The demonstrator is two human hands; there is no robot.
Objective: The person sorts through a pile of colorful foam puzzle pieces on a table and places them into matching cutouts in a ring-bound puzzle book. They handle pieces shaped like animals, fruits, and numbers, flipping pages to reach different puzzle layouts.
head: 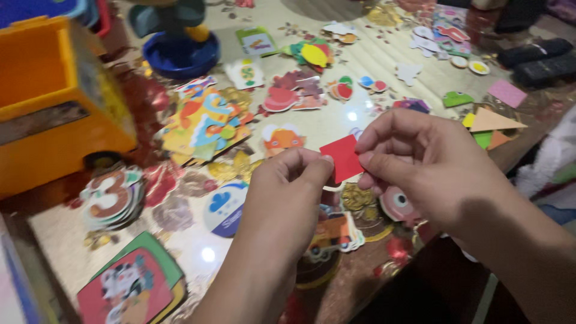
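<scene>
Matt red paper square (341,157), glossy tabletop (324,123) (light glints), smooth orange plastic toy truck (54,96)

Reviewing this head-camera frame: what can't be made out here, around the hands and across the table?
- Red square piece, head view: its edges are covered by the fingertips of the left hand and right hand; its back is unseen.
- Cutouts beneath the hands, such as the round eye piece: partly hidden by the hands.
- Orange toy box: cut off by the left edge, blurred.
- Small stickers at the far table edge: too small and blurred to identify.

L hand (282,192) bare, no sleeve | R hand (429,162) bare, no rings | nails short
</scene>
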